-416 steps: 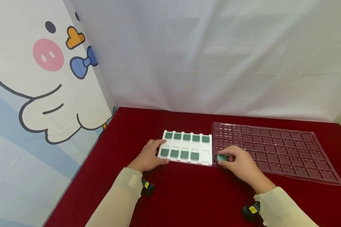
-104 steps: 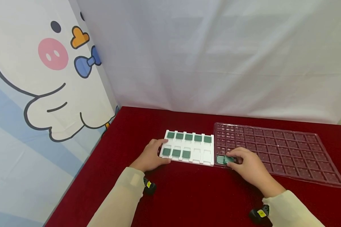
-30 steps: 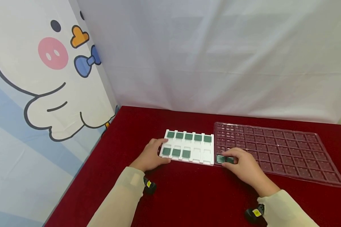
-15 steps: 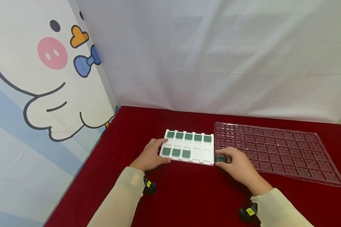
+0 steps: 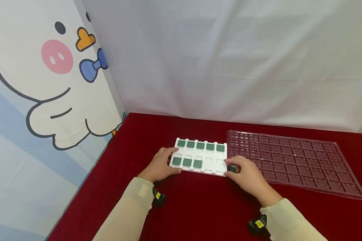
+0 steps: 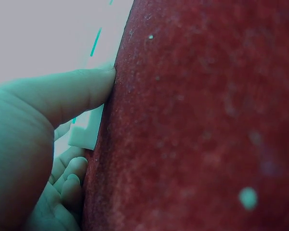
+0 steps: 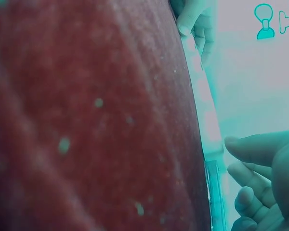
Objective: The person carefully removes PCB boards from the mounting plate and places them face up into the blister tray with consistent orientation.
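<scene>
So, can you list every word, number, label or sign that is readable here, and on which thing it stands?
No text can be read anywhere.
Yellow tags on the black wrist devices: too small to tell any print.
Cartoon backdrop sheet: drawing only.
White foam tray, green square chips, clear plastic grid tray: no visible markings.

Green squares point(image 5: 200, 145) filled a white tray point(image 5: 212, 165); right of it lay a clear, seemingly pinkish grid tray point(image 5: 301, 160) on the red surface point(image 5: 199, 207).
</scene>
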Demonstrator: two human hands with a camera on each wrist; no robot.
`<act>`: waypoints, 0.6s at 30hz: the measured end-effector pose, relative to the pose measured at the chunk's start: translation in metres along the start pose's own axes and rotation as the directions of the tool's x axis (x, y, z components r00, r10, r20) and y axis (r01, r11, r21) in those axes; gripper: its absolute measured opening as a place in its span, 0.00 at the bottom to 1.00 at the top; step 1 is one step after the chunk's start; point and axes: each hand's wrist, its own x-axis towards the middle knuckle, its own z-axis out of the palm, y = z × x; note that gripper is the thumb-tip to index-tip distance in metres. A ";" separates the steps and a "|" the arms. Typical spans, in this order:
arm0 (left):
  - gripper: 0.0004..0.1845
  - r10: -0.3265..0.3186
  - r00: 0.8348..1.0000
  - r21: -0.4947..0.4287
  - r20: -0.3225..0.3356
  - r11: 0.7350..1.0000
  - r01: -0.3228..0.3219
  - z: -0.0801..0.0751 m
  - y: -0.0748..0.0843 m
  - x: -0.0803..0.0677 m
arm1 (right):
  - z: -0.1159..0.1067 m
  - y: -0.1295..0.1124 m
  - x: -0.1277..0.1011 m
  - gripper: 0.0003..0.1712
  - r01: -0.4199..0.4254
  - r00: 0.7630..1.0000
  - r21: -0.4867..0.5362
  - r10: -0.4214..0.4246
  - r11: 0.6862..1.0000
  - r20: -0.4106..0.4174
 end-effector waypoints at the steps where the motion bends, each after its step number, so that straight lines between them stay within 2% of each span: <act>1: 0.44 0.001 1.000 0.001 0.001 1.000 -0.001 0.000 0.000 0.000 | 0.001 0.000 0.000 0.19 -0.002 1.000 -0.002 0.002 1.000 0.004; 18: 0.44 0.006 1.000 0.010 0.001 1.000 -0.006 -0.001 0.001 0.000 | 0.013 -0.008 0.009 0.19 0.053 0.999 -0.006 -0.053 0.999 -0.002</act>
